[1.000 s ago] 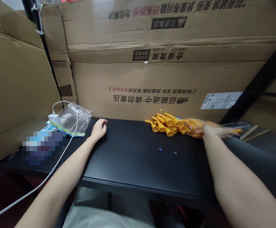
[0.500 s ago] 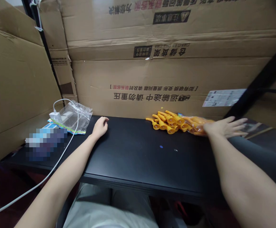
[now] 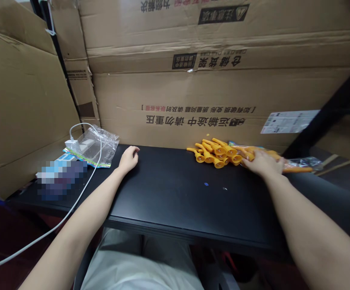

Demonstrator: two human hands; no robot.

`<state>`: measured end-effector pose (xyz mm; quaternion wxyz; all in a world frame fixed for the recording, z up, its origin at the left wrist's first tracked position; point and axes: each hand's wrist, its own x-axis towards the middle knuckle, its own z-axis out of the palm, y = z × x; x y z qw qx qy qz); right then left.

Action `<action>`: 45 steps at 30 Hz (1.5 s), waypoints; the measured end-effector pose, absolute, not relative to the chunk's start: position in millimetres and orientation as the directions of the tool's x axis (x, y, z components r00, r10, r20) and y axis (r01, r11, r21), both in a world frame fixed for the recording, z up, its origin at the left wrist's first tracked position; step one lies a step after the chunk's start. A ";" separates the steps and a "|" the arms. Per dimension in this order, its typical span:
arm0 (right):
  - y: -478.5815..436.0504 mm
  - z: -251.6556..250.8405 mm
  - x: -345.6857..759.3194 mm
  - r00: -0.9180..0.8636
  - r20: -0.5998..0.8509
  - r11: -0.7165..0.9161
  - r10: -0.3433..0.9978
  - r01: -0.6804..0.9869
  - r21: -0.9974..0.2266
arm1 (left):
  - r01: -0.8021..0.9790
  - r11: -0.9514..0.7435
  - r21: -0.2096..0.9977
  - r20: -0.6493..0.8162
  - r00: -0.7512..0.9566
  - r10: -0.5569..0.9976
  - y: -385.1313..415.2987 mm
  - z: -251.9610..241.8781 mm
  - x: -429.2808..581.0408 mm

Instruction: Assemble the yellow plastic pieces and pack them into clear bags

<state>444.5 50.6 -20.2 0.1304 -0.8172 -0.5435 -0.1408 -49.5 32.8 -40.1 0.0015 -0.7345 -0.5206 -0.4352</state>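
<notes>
My left hand point(image 3: 129, 158) rests on the black tabletop with its fingers curled in, and I see nothing in it. At the right, my right hand point(image 3: 264, 163) is closed over a clear plastic bag point(image 3: 304, 162) that holds yellow-orange funnel-shaped pieces with long stems; the fingers' far side is hidden. Loose yellow funnels point(image 3: 219, 151) lie heaped just left of this hand, mostly with their wide mouths towards me. An orange stem point(image 3: 298, 170) sticks out to the right of the hand, along the bag's edge.
An open clear bag point(image 3: 104, 149) lies at the left, with a white plug point(image 3: 71, 143) and its cable point(image 3: 88, 186) by it. A blurred-out item point(image 3: 62, 179) sits in front. Cardboard walls point(image 3: 175, 92) stand behind and left. Small blue point(image 3: 206, 184) and pale specks dot the black tabletop point(image 3: 169, 201).
My right hand has moved left from beyond the bag's right end, and its spread fingers have closed over the bag. My left hand stays in place. The view has shifted slightly.
</notes>
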 end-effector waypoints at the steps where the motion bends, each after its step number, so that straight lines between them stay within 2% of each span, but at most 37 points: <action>1: 49.6 -19.2 443.8 0.371 0.362 -0.376 0.855 0.925 -0.057 | 0.767 -0.458 0.449 0.639 0.082 0.764 32.9 -40.2 -49.5; 6: 47.0 -17.4 445.8 0.371 0.326 -0.377 0.869 0.925 -0.048 | 0.824 -0.378 0.422 0.606 0.054 0.794 32.6 -40.1 -51.6; 12: 45.1 -18.9 448.4 0.347 0.361 -0.361 0.865 0.932 -0.029 | 0.926 -0.016 0.377 0.478 -0.180 0.860 29.6 -41.0 -56.7; 16: 36.9 -18.6 437.4 0.281 0.535 -0.323 0.797 0.946 -0.015 | 0.905 0.206 0.373 0.323 -0.335 0.885 29.5 -42.8 -59.9; 20: 31.6 -13.2 421.2 0.105 0.698 -0.165 0.708 0.986 0.020 | 0.861 0.304 0.407 0.200 -0.409 0.890 33.2 -46.6 -64.1; 25: 34.3 -3.0 394.3 -0.026 0.733 -0.019 0.680 0.998 0.053 | 0.871 0.284 0.401 0.235 -0.397 0.887 36.2 -51.3 -65.1; 33: 34.2 -19.3 322.8 -0.364 0.732 0.320 0.576 0.924 0.207 | 0.900 0.204 0.386 0.194 -0.295 0.935 28.7 -47.7 -53.1; 38: 32.4 -45.3 297.8 -0.555 0.589 0.472 0.587 0.826 0.309 | 0.906 0.093 0.413 0.172 -0.178 0.969 27.4 -48.9 -44.8; 41: 31.4 -51.0 297.3 -0.559 0.537 0.475 0.632 0.827 0.302 | 0.918 0.001 0.396 0.157 -0.069 0.985 25.7 -49.0 -41.2; 45: 28.9 -50.1 300.0 -0.499 0.573 0.406 0.650 0.866 0.293 | 0.933 -0.087 0.349 0.135 0.042 0.990 22.6 -48.3 -39.4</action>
